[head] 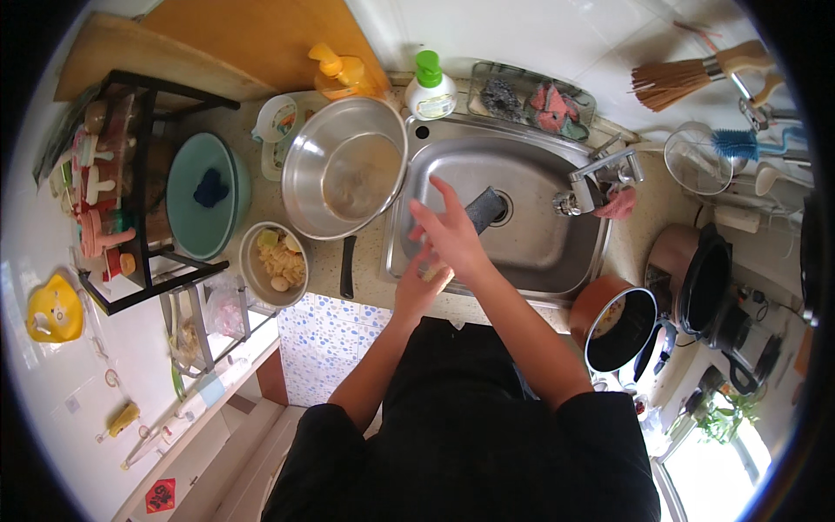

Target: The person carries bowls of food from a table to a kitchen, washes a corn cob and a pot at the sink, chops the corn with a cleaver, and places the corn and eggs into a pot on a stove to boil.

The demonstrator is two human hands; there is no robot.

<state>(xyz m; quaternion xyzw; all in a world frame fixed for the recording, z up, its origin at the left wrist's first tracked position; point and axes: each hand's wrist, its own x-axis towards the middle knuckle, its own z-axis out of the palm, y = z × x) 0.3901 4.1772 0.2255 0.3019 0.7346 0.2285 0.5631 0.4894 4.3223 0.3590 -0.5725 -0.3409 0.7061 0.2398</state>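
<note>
My right hand (450, 238), fingers apart, hovers over the left side of the stainless-steel sink (535, 261) and grips nothing that I can see. Just below it my left hand (417, 290) is curled at the sink's near left edge around a small pale yellowish thing (441, 279), mostly hidden by the fingers. A dark grey, textured oblong thing (486, 209) reaches from behind my right hand to the sink drain (502, 207). Left of my hands, a large steel basin (303, 176) holds some cloudy liquid. A bowl (251, 277) with pale yellow food pieces (285, 261) stands nearer me.
A black handle (348, 267) sticks out by the basin. The faucet (597, 176) rises at the sink's right. Behind stand a green-capped pump bottle (432, 88) and a rack with scouring pads (499, 98). A green basin (189, 228) is at left, a copper-coloured pot (590, 303) at right.
</note>
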